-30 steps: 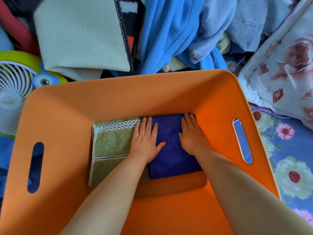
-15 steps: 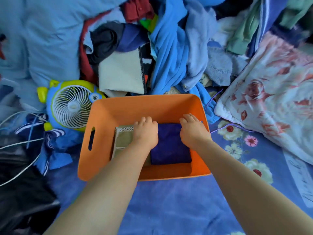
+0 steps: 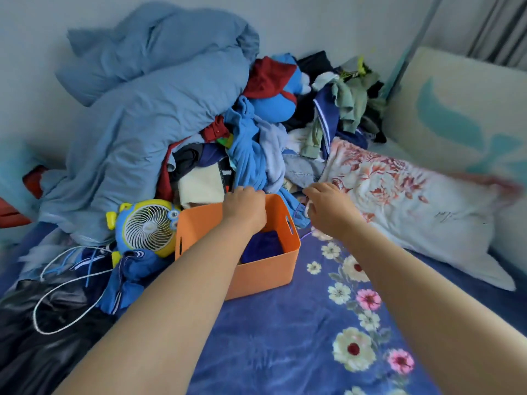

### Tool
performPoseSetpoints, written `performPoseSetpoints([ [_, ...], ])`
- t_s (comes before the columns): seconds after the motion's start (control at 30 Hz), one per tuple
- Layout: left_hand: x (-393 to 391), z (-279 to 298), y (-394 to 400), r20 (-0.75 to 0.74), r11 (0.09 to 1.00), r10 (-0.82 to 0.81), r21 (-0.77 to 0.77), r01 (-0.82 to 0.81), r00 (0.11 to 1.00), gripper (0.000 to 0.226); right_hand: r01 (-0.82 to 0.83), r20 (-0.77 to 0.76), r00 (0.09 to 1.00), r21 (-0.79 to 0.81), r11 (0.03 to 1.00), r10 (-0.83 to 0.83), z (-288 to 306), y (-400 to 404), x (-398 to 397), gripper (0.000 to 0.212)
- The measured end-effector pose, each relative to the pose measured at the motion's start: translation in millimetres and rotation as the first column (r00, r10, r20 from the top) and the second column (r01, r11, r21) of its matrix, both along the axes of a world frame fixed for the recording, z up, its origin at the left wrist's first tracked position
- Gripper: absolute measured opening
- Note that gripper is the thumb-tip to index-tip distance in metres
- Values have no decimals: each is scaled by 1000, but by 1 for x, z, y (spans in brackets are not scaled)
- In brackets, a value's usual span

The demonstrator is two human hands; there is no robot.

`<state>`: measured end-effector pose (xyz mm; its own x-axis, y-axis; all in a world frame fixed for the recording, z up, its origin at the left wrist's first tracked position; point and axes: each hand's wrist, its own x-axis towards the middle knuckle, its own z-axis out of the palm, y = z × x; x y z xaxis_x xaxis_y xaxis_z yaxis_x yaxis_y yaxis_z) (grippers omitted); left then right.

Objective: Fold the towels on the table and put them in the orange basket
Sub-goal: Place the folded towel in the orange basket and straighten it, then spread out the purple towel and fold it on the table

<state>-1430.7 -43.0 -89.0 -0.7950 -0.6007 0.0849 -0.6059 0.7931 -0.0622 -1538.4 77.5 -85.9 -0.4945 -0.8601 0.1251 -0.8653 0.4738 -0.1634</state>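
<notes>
Both hands, left [image 3: 245, 208] and right [image 3: 328, 210], hover loosely curled and empty above the orange basket [image 3: 265, 273] holding a blue towel [image 3: 263, 246].

You're in a home bedroom: a bed with a flowered blue sheet [image 3: 285, 337], a floral pillow [image 3: 399, 201], a rumpled blue duvet [image 3: 148, 115] and heaped clothes [image 3: 285, 132] against the wall.

Pale grey painted wall [image 3: 313, 21] behind a bed with a dark blue flowered bedsheet [image 3: 285, 337]. Grey metal bed post [image 3: 422, 38] and striped grey curtain [image 3: 502, 27] at the far right corner. Soft, even daylight throughout.
</notes>
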Motion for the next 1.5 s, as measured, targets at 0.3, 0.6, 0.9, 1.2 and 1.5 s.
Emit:
performPoseSetpoints([
  [0.3, 49, 74, 178, 24, 926, -375, -22, 376, 927, 32, 324, -148, 926, -156, 933, -347, 73, 202, 110, 38],
  [0.6, 51, 108, 457, -78, 601, -799, -60, 797, 597, 33, 727, -198, 629, -195, 659, -752, 111, 484, 190, 38],
  [0.9, 69, 123, 763, -103, 233, -969, -95, 968, 223, 33, 935, -186, 272, -181, 305, -944, 123, 767, 275, 41],
  [1.2, 88, 115, 989, -125, 20, -992, -54, 998, 13, 33, 977, -112, -12, -213, 13, -994, 121, 994, 346, 38],
  [1.5, 45, 109, 1164, -172, -162, -971, -40, 986, -167, 25, 958, -81, -219, -209, -198, -972, 89, 1162, 329, 36],
])
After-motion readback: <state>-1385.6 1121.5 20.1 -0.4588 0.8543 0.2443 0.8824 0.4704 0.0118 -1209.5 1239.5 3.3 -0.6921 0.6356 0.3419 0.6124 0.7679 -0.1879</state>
